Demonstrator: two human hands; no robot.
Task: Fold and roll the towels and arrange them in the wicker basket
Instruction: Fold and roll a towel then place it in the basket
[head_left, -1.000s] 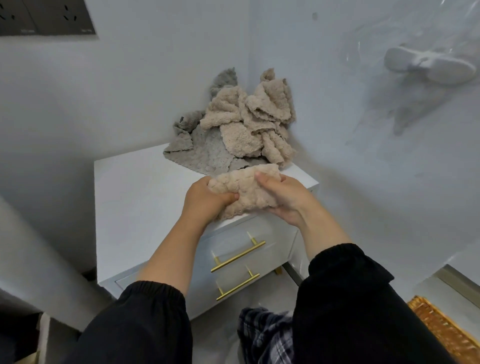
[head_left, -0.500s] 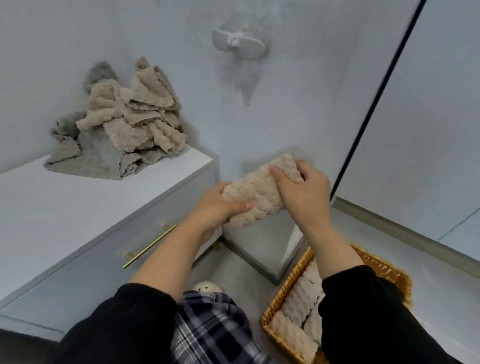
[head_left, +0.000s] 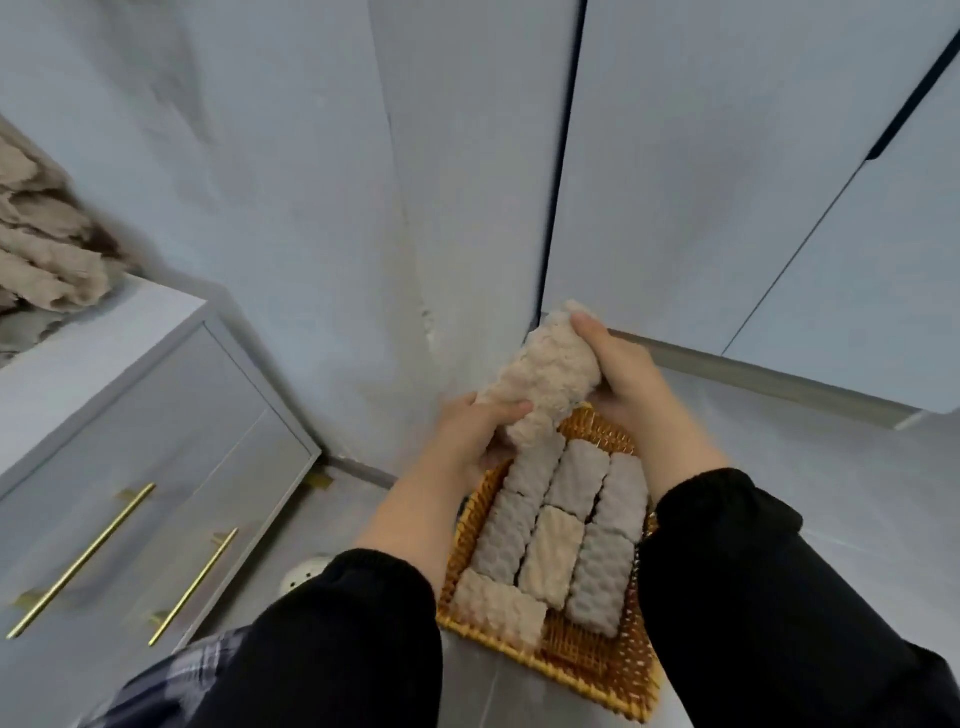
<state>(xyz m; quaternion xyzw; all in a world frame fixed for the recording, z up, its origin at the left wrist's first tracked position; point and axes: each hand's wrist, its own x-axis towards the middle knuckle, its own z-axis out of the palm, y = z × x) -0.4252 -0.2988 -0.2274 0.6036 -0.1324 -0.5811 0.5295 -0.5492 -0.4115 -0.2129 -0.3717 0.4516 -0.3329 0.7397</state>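
Wicker basket (head_left: 587, 662) sits on the floor and serves as reference for all positions below.

Contents: rolled towels (head_left: 550, 558) packed side by side in three columns, touching one another. Seven rolls by my count (the far ones are partly hidden behind the hands, so the count is approximate). Some are beige, some greyer. The roll at the basket's near left corner lies crosswise to the others. Bare weave shows at the near right corner.

Held towel (head_left: 545, 371): beige, rolled, in the air just above the basket's far end and tilted, its lower end toward the basket.

Left hand (head_left: 475, 439): fingers curled round the lower end of the held towel.
Right hand (head_left: 621, 371): wrapped round the upper end, thumb on top.
Both sleeves are black.

Left of the basket, well apart: white drawer cabinet (head_left: 130, 415) with two brass bar handles (head_left: 83, 561). On its top lies a loose heap of unrolled towels (head_left: 44, 260), cut off by the frame edge.

Beyond the basket: pale cupboard doors (head_left: 727, 182).
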